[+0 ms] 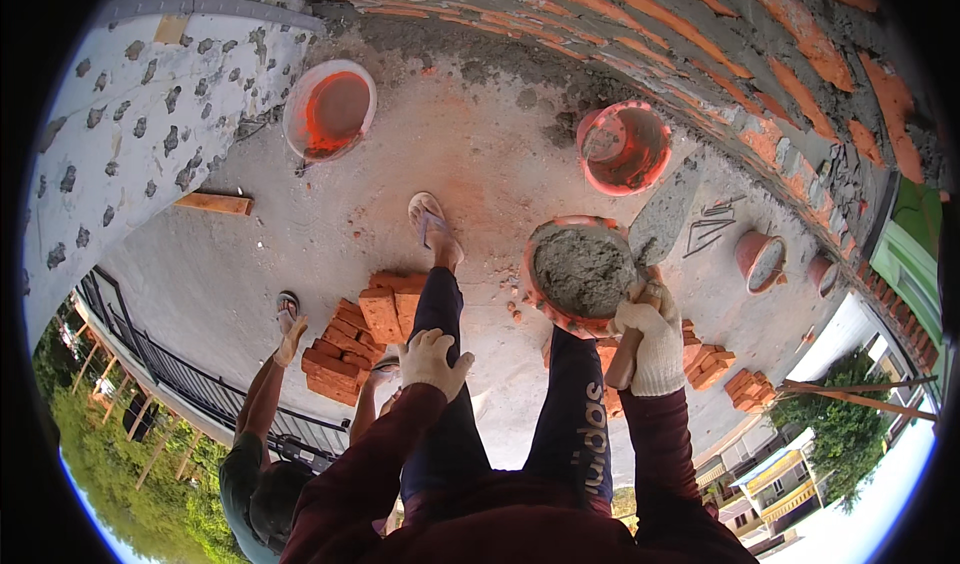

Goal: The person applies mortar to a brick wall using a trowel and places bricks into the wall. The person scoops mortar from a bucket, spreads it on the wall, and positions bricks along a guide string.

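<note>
Through the head view I see the right hand [652, 336], in a pale glove, wrapped firmly around the wooden-handled trowel [663, 214] near the center-right of the frame. Its broad blade, grey with mortar, points up and right, just beside the rim of the bowl [532, 286]. That bowl sits right of center, ahead of the right knee, filled with wet mortar [582, 272]; I cannot tell what supports it. The left hand [430, 362], also gloved, hangs over the left knee, fingers loosely spread around nothing I can see; whether it touches the leg I cannot tell. For room, I find bare floor [480, 144] across the upper center, between a bucket [294, 116] at upper left and a reddish bucket [655, 156] at upper right. The brick wall [690, 24] bounds the upper right, the speckled white wall [130, 104] the upper left. At lower left, a brick stack [345, 349] and a co-worker [245, 484] narrow the space beside the left hand, with a dark railing [215, 389] edging the floor beyond.
</note>
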`<state>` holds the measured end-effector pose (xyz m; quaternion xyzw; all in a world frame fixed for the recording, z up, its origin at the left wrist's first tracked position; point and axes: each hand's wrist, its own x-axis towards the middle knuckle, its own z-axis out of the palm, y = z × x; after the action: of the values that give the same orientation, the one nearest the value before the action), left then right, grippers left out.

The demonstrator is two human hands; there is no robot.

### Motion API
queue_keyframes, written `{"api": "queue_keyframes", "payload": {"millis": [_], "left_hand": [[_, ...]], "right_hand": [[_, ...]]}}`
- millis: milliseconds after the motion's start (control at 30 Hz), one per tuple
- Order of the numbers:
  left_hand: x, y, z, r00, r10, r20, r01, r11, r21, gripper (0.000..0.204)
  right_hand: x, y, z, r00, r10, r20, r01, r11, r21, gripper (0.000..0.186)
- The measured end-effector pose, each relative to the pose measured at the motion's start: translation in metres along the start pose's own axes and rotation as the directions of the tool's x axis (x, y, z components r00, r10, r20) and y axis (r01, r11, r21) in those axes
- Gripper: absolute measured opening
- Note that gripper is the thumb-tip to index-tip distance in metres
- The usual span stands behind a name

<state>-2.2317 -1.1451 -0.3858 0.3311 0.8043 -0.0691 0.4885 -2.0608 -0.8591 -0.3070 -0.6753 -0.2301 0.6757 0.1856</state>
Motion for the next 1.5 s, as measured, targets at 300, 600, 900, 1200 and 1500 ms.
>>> {"api": "queue_keyframes", "payload": {"millis": [300, 600, 900, 1200, 1500], "left_hand": [[-0.003, -0.031, 0.006, 0.998, -0.030, -0.059, 0.021, 0.989, -0.143, 0.039], [-0.007, -0.037, 0.024, 0.997, -0.030, -0.075, 0.014, 0.977, -0.212, 0.035], [-0.002, -0.044, 0.014, 0.994, 0.001, -0.110, -0.032, 0.960, -0.279, 0.032], [0.000, -0.043, 0.013, 0.991, 0.023, -0.132, -0.057, 0.963, -0.263, 0.028], [0.005, -0.038, 0.011, 0.994, 0.036, -0.105, -0.062, 0.964, -0.258, 0.028]], "right_hand": [[0.104, 0.074, 0.099, 0.962, -0.014, 0.273, 0.135, 0.893, -0.430, 0.015], [0.186, 0.184, 0.216, 0.765, -0.264, 0.587, 0.640, 0.411, -0.649, 0.026], [0.143, 0.170, 0.154, 0.642, -0.092, 0.761, 0.741, -0.180, -0.647, 0.033], [0.219, 0.205, 0.158, 0.648, 0.047, 0.760, 0.668, -0.515, -0.538, 0.038], [0.182, 0.140, 0.141, 0.719, 0.046, 0.693, 0.605, -0.532, -0.592, 0.033]]}}
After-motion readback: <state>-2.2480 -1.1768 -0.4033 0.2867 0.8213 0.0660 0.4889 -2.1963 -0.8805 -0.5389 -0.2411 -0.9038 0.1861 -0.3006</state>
